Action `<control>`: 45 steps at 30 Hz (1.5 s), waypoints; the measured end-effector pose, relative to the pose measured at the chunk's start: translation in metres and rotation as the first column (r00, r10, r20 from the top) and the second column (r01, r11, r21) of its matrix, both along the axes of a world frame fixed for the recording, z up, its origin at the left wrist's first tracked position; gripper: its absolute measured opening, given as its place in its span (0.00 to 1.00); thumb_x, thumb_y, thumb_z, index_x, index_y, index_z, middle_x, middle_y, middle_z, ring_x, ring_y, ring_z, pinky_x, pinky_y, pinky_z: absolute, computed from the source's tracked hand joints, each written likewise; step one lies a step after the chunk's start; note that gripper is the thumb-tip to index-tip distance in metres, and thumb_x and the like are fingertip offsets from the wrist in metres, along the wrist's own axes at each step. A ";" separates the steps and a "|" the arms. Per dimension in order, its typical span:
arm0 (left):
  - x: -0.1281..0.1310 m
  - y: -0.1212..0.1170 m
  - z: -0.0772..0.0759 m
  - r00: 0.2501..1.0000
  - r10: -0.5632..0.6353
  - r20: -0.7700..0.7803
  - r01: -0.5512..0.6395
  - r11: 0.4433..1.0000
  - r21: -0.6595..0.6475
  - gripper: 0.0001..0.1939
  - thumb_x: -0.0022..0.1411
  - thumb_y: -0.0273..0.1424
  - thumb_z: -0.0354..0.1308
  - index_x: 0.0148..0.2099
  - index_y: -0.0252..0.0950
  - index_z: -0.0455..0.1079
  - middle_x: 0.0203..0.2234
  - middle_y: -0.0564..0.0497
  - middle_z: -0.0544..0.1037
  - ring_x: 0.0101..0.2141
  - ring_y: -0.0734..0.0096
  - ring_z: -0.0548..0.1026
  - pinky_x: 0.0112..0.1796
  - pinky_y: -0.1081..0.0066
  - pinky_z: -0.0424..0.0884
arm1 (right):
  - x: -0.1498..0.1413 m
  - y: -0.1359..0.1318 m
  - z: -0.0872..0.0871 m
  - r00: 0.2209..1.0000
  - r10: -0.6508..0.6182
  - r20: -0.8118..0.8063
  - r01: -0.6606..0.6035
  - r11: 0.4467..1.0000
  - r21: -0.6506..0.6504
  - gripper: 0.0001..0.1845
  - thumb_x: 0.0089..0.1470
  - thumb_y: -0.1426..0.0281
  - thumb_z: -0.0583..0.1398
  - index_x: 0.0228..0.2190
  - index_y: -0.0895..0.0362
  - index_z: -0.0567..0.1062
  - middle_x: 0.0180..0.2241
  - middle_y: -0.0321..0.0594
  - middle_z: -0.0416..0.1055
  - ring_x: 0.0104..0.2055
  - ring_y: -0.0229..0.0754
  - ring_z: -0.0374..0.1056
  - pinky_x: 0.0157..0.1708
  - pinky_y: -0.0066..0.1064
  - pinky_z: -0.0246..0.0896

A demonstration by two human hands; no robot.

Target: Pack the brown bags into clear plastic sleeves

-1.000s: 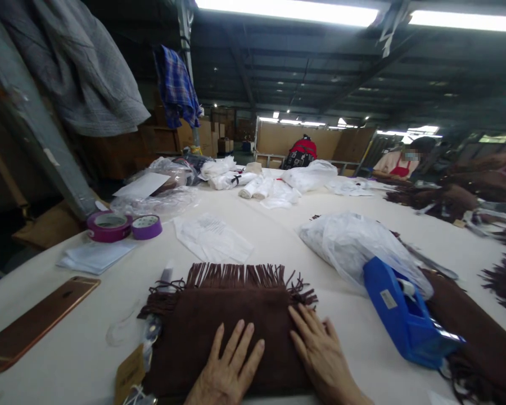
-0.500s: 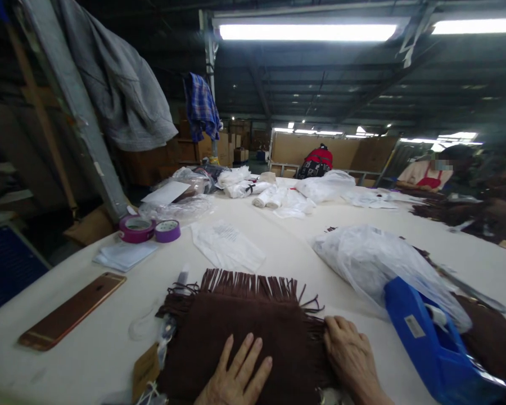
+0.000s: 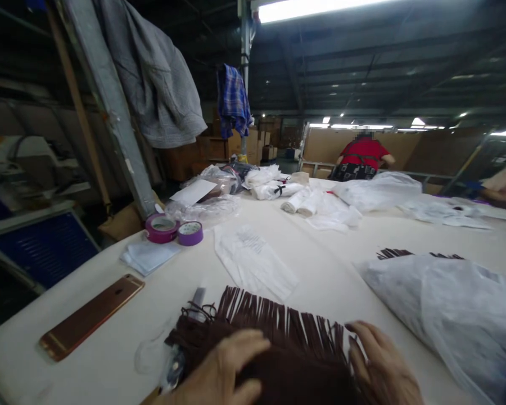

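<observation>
A dark brown fringed suede-like piece (image 3: 303,365) lies on the table in front of me, its strands pointing away. My left hand (image 3: 225,365) is over its left half, fingers apart, slightly blurred. Whether the fingers press on it cannot be made out. My right hand (image 3: 383,360) is at the right end of the fringe, thumb and forefinger apart around the edge strands. A small clear plastic bit with a metal part (image 3: 175,365) sits at the piece's left edge. The near part of the piece runs out of view.
A phone (image 3: 93,318) lies left, near tape rolls (image 3: 162,228) and folded papers (image 3: 149,256). A printed clear bag (image 3: 253,261) lies ahead; a filled plastic bag (image 3: 442,309) is on the right. Wrapped bundles (image 3: 274,188) line the back. A person in red (image 3: 365,154) is beyond the table.
The view has swung right to left across the scene, so things sit farther right. My left hand has lifted and turned from lying flat; my right thumb and forefinger have parted at the fringe.
</observation>
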State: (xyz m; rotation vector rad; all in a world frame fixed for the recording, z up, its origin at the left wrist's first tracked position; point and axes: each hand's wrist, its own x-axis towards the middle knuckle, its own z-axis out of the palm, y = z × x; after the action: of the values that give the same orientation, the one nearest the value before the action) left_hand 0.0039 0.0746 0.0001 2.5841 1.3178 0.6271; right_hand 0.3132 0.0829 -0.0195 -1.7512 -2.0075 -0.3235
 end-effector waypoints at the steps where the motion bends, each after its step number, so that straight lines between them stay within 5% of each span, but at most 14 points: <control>1: -0.007 0.027 0.014 0.991 0.133 -0.025 -0.135 0.982 -0.135 0.21 0.56 0.27 0.55 0.53 0.38 0.65 0.49 0.49 0.73 0.49 0.67 0.71 0.49 0.70 0.68 | -0.011 0.019 0.009 0.997 -0.003 -0.076 -0.001 0.999 -0.046 0.14 0.57 0.67 0.48 0.41 0.55 0.69 0.42 0.45 0.71 0.43 0.44 0.69 0.42 0.36 0.66; 3: -0.017 0.081 0.029 0.922 0.365 -0.127 -0.385 0.893 -0.233 0.19 0.58 0.25 0.49 0.52 0.30 0.65 0.44 0.42 0.75 0.44 0.64 0.73 0.45 0.68 0.70 | -0.040 0.057 0.022 0.979 -0.035 -0.201 0.006 0.990 -0.143 0.15 0.57 0.69 0.49 0.42 0.59 0.69 0.42 0.48 0.71 0.43 0.45 0.69 0.41 0.37 0.66; 7: -0.021 0.149 0.016 0.892 0.394 -0.220 -0.433 0.885 -0.169 0.19 0.57 0.23 0.48 0.51 0.25 0.63 0.46 0.35 0.70 0.49 0.53 0.68 0.48 0.57 0.65 | -0.096 0.107 0.021 0.966 0.096 -0.241 -0.150 0.964 -0.219 0.14 0.51 0.72 0.55 0.42 0.58 0.70 0.44 0.48 0.70 0.47 0.49 0.65 0.46 0.41 0.60; 11: -0.020 0.162 -0.003 0.919 0.274 -0.285 -0.320 0.939 -0.129 0.11 0.59 0.26 0.49 0.43 0.32 0.68 0.43 0.41 0.71 0.47 0.53 0.67 0.46 0.55 0.64 | -0.118 0.126 0.007 0.926 0.173 -0.336 -0.276 0.917 -0.287 0.11 0.46 0.81 0.54 0.26 0.56 0.72 0.32 0.43 0.71 0.38 0.47 0.64 0.41 0.38 0.56; 15: -0.024 0.168 -0.005 0.934 0.202 -0.293 -0.247 0.961 -0.125 0.12 0.60 0.27 0.50 0.46 0.34 0.67 0.44 0.43 0.70 0.48 0.55 0.66 0.47 0.57 0.64 | -0.101 0.149 0.004 0.833 0.000 -0.553 -0.226 0.913 -0.340 0.10 0.46 0.79 0.53 0.19 0.54 0.65 0.23 0.38 0.65 0.30 0.42 0.60 0.35 0.33 0.55; 21: -0.021 0.197 -0.013 0.964 0.006 -0.266 -0.052 0.984 -0.168 0.20 0.60 0.24 0.49 0.55 0.36 0.63 0.55 0.43 0.65 0.56 0.60 0.61 0.56 0.57 0.56 | -0.039 0.162 0.006 0.364 -0.487 -0.794 -0.068 0.836 -0.544 0.07 0.41 0.66 0.53 0.18 0.53 0.62 0.17 0.33 0.59 0.20 0.38 0.58 0.20 0.31 0.58; 24: -0.010 0.212 -0.013 0.961 -0.127 -0.246 0.079 0.978 -0.193 0.18 0.59 0.23 0.51 0.53 0.37 0.64 0.54 0.45 0.67 0.55 0.63 0.63 0.56 0.59 0.57 | -0.012 0.144 0.007 0.137 -0.575 -0.807 -0.064 0.808 -0.586 0.07 0.34 0.66 0.56 0.19 0.54 0.62 0.20 0.35 0.62 0.21 0.37 0.61 0.22 0.33 0.63; 27: 0.001 0.220 -0.007 0.936 -0.254 -0.243 0.209 0.958 -0.196 0.14 0.59 0.23 0.53 0.48 0.38 0.67 0.53 0.46 0.68 0.53 0.63 0.65 0.53 0.60 0.61 | 0.003 0.123 0.008 0.039 -0.612 -0.790 -0.055 0.788 -0.613 0.09 0.31 0.65 0.58 0.20 0.55 0.64 0.22 0.37 0.64 0.24 0.39 0.62 0.24 0.34 0.66; 29: 0.005 0.222 -0.002 0.913 -0.316 -0.256 0.275 0.943 -0.185 0.10 0.59 0.22 0.51 0.42 0.37 0.68 0.51 0.45 0.69 0.51 0.59 0.67 0.49 0.57 0.63 | 0.008 0.113 0.008 0.113 -0.620 -0.776 -0.012 0.780 -0.625 0.10 0.34 0.62 0.58 0.19 0.54 0.63 0.21 0.35 0.62 0.24 0.39 0.62 0.24 0.34 0.66; 33: 0.005 0.220 0.001 0.883 -0.390 -0.263 0.353 0.919 -0.177 0.11 0.53 0.14 0.47 0.31 0.35 0.64 0.35 0.47 0.75 0.37 0.63 0.71 0.40 0.63 0.66 | 0.012 0.104 0.009 0.430 -0.657 -0.620 0.197 0.738 -0.646 0.09 0.41 0.61 0.55 0.19 0.53 0.65 0.20 0.37 0.62 0.25 0.44 0.62 0.26 0.38 0.63; 36: -0.002 0.215 -0.004 0.907 -0.365 -0.212 0.335 0.928 -0.164 0.13 0.48 0.13 0.45 0.29 0.35 0.61 0.30 0.48 0.73 0.33 0.67 0.70 0.36 0.69 0.66 | 0.007 0.103 0.007 0.817 -0.426 -0.390 0.307 0.892 -0.331 0.12 0.46 0.68 0.53 0.34 0.56 0.72 0.34 0.47 0.70 0.37 0.51 0.65 0.36 0.43 0.60; 38: -0.007 0.212 -0.007 0.937 -0.314 -0.153 0.292 0.944 -0.153 0.13 0.51 0.14 0.43 0.29 0.36 0.60 0.30 0.50 0.71 0.32 0.69 0.69 0.36 0.72 0.66 | -0.002 0.105 0.004 0.994 -0.078 -0.073 0.072 0.994 -0.088 0.18 0.50 0.74 0.49 0.42 0.57 0.71 0.42 0.48 0.70 0.43 0.50 0.65 0.40 0.42 0.58; 41: -0.015 0.211 -0.008 0.981 -0.185 -0.054 0.176 0.974 -0.141 0.10 0.58 0.18 0.41 0.34 0.36 0.61 0.30 0.51 0.71 0.33 0.72 0.70 0.37 0.74 0.67 | -0.017 0.110 0.000 0.965 0.193 0.176 -0.163 0.972 -0.171 0.16 0.55 0.75 0.48 0.41 0.56 0.71 0.40 0.44 0.72 0.40 0.46 0.67 0.39 0.38 0.60; 45: -0.026 0.212 -0.007 0.999 -0.042 0.013 0.044 0.989 -0.143 0.10 0.63 0.22 0.39 0.40 0.35 0.60 0.34 0.50 0.72 0.38 0.73 0.72 0.40 0.74 0.68 | -0.027 0.118 0.002 0.968 0.102 0.229 -0.027 0.950 -0.312 0.11 0.58 0.70 0.50 0.32 0.55 0.72 0.35 0.43 0.71 0.37 0.46 0.68 0.38 0.36 0.62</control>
State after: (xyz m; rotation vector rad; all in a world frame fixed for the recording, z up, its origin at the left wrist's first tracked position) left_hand -0.0218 0.2868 -0.0067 2.4835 1.2520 0.5178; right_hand 0.2859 0.2010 -0.0175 -1.8997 -2.3940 -0.2218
